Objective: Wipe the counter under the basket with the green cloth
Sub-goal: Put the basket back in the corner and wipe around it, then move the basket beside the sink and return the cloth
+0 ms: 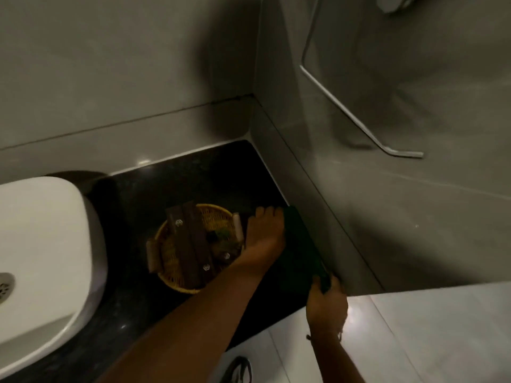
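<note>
A round yellow woven basket with brown sachets and small bottles stands on the black counter, right of the sink. A dark green cloth lies spread flat on the counter between the basket and the right wall. My left hand lies flat, palm down, on the cloth's left part, fingers pointing to the back, right beside the basket's rim. My right hand pinches the cloth's near right corner at the counter's front edge.
A white basin with a metal drain fills the left. Grey tiled walls enclose the counter at the back and right. A metal towel rail hangs on the right wall. Pale floor tiles and a sandal lie below.
</note>
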